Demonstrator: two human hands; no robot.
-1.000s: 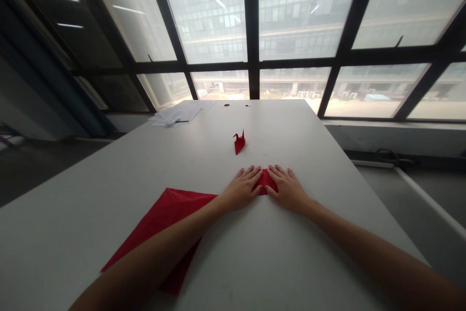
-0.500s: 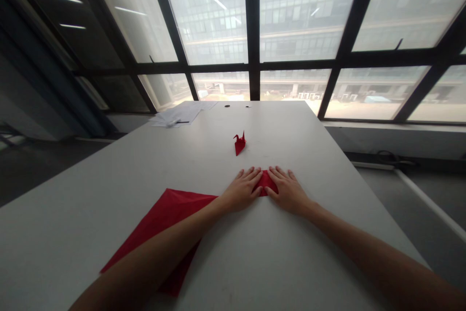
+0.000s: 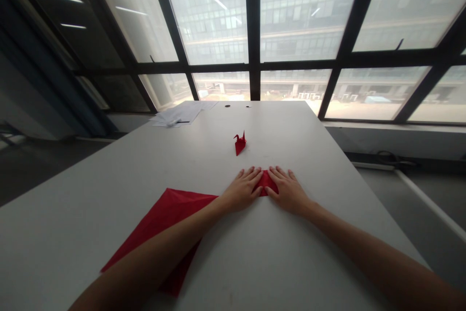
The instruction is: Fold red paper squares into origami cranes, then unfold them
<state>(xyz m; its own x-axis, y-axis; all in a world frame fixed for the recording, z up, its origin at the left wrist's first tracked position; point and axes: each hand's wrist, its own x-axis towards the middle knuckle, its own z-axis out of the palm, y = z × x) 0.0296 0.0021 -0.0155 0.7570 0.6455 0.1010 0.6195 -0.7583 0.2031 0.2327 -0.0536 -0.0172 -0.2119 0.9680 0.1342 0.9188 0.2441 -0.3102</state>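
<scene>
A small piece of red paper (image 3: 265, 182) lies on the white table, partly covered by both hands. My left hand (image 3: 243, 188) rests flat on its left side, fingers stretched forward. On the right side, my right hand (image 3: 287, 190) lies flat with its fingers extended. Only the middle strip of the paper shows between the thumbs and fingertips; its outer edges are hidden. Just beyond the hands stands a folded red paper crane (image 3: 240, 144). A larger red sheet (image 3: 156, 219) lies at the left, partly hidden under my left forearm.
The white table (image 3: 291, 141) reaches toward a wall of dark-framed windows (image 3: 298, 64). White papers (image 3: 176, 115) with a dark, thin object on them lie at its far left. A small dark round spot (image 3: 227, 106) shows near the far edge.
</scene>
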